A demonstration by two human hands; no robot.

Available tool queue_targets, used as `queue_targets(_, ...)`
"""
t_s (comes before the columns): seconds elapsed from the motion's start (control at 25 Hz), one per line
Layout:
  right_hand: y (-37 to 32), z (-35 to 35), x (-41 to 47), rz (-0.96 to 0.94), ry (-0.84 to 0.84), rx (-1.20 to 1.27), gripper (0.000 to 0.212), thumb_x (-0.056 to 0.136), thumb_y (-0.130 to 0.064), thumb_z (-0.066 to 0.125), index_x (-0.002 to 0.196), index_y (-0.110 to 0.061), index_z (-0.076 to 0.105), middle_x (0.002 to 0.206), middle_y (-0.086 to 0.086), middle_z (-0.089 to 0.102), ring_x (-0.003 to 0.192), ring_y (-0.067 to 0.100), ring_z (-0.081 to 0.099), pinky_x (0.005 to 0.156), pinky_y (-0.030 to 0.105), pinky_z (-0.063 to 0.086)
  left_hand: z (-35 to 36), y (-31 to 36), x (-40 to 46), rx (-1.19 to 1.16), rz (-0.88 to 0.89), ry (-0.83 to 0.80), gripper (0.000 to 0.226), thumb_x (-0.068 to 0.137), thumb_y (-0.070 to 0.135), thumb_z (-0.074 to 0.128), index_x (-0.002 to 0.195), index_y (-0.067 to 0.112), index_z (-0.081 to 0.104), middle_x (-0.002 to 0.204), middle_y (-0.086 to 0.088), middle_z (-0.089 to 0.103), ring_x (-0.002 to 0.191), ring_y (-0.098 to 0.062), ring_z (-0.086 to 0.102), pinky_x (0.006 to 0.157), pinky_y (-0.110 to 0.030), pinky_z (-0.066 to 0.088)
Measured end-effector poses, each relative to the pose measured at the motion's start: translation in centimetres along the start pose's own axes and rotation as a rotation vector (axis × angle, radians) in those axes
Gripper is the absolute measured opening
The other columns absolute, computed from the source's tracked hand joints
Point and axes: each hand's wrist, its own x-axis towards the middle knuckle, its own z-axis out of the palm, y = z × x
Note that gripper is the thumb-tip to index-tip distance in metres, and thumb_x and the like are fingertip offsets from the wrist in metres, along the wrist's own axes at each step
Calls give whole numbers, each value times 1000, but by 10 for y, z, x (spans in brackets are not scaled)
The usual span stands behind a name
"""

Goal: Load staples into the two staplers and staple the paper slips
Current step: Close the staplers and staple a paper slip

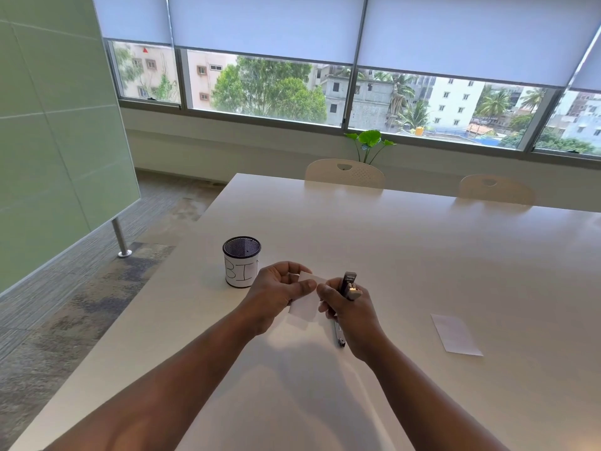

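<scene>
My left hand (276,292) pinches a white paper slip (305,307) between thumb and fingers, held above the white table (406,255). My right hand (353,315) grips a small dark stapler (349,285) upright, its metal front showing beside the slip's right edge. A second stapler (339,336) lies on the table under my right hand, mostly hidden. Another paper slip (455,335) lies flat on the table to the right.
A mesh cup (241,266) with a white label stands on the table left of my hands. Two white chairs (344,174) sit at the far edge. The table's left edge drops to carpeted floor, and a glass partition stands at the left.
</scene>
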Motion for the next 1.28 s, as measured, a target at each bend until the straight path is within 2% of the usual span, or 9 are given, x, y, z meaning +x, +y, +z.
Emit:
queue_targets(0.28,-2,-1,-7,1,-9,-30,13,96,-13,65,85,-7,67,67,8,67,56,10,56,54,21,45,1,1,-5,-1,-10,-10,18,81,5,82,96,11,73,93,-14,78,79,-19,74,65,-26,59)
queue_targets(0.48,-2,0,-10,11,-8,-34,11,96,-17,68,89,-10,72,72,5,68,67,13,61,59,26,47,0,3,-7,21,-13,-1,17,79,7,83,93,14,75,100,-19,77,82,-21,73,69,-29,61)
queue_targets(0.64,-2,1,-11,22,-20,-13,15,98,-19,66,87,-11,73,70,5,68,58,10,57,54,20,46,0,5,-10,36,-36,-4,22,78,8,85,97,11,74,102,-20,76,79,-18,71,62,-25,56)
queue_targets(0.88,-2,3,-12,7,-40,48,19,98,-13,65,80,-9,73,67,7,65,58,12,54,56,23,44,-3,7,-13,-37,-109,-14,20,83,12,80,101,5,75,106,-17,77,89,-24,74,66,-29,58)
queue_targets(1.12,1,6,-11,9,-69,95,25,97,-10,65,74,-15,75,66,8,65,56,13,53,54,21,43,-5,9,-15,-25,-95,25,6,82,7,80,87,9,77,92,-12,79,81,-22,75,66,-29,60)
queue_targets(1.28,2,6,-10,-21,-64,89,20,94,-12,67,75,-14,73,65,7,64,58,13,54,56,22,45,-6,8,-14,-10,-106,39,5,82,10,81,85,11,78,92,-13,79,83,-23,76,73,-34,63)
